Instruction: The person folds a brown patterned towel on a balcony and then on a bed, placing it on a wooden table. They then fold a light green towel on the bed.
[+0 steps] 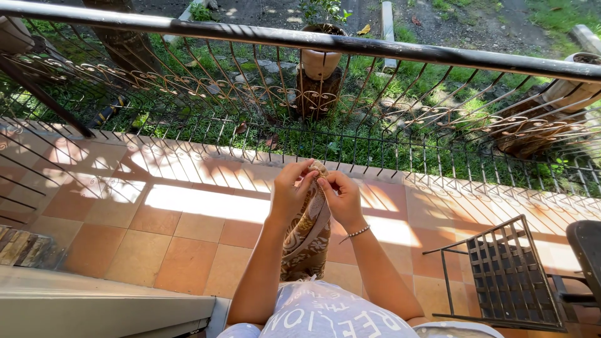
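Up close, I see my left hand (289,191) and right hand (341,195) with fingers pinching the top edge of a brown patterned cloth (307,235), it hangs between my forearms, above the orange tiled floor (156,219), near the iron railing (375,44).

Both hands meet in the middle, above the tiled floor (188,250), the left hand (291,191) just beside the right hand (341,197). A cloth (308,235) hangs down between them. A railing (350,44) runs along the floor's far edge. Behind the railing, a pot (319,59) sits on a stump (316,94). A metal chair (510,275) stands by the floor's right edge.
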